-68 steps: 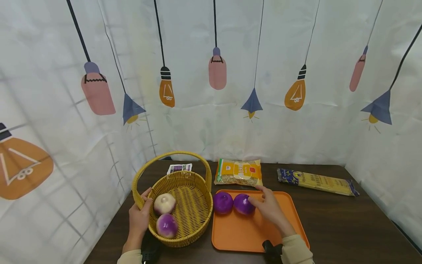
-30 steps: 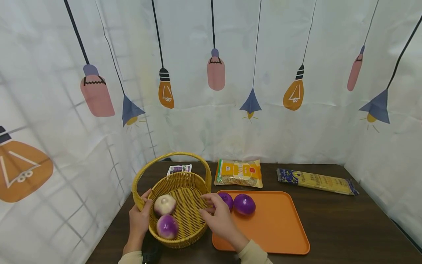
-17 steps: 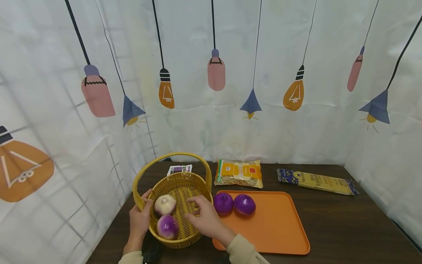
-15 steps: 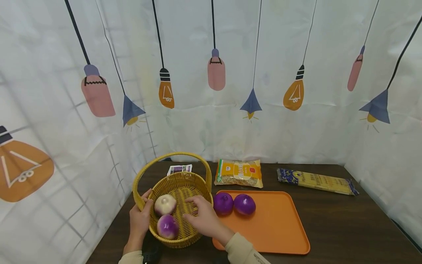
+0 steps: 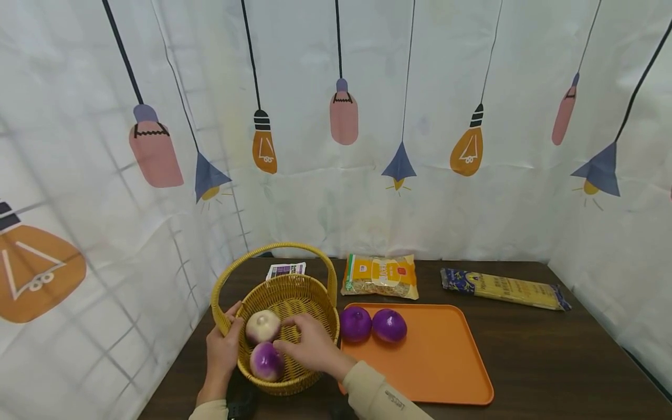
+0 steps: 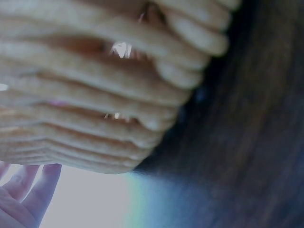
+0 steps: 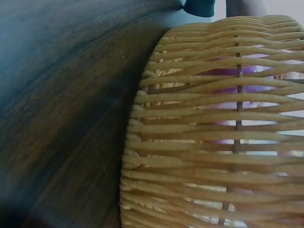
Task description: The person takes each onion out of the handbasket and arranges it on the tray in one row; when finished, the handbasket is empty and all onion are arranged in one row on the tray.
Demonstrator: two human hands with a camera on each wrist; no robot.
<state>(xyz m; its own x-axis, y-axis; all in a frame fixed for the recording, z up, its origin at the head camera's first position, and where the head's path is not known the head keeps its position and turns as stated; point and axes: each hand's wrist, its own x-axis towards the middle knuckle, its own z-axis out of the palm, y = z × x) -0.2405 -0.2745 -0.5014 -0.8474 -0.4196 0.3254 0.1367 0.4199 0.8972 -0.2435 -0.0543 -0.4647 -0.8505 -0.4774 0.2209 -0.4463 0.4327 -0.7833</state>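
A yellow wicker basket (image 5: 310,291) stands on the table's left part, holding a pale onion (image 5: 262,325) and a purple-and-white onion (image 5: 266,361). My left hand (image 5: 223,347) grips its left rim by the foot of the handle, thumb inside. Over the basket reaches my right hand (image 5: 310,344), thumb and fingers apart. Its fingertips are close to both onions; whether they touch cannot be seen. Two purple onions (image 5: 355,324) lie side by side on the orange tray (image 5: 430,367). Both wrist views show mainly the basket's woven wall (image 7: 213,133).
Behind the tray lies a yellow bag of dry food (image 5: 380,276). A long yellow-and-blue packet (image 5: 506,289) lies at the back right of the dark table (image 5: 551,356). A small white-and-purple packet (image 5: 286,269) is behind the basket.
My right hand has left the purple onion on the tray and moved left over the basket, down toward the two onions there. My left hand and the basket have stayed in place.
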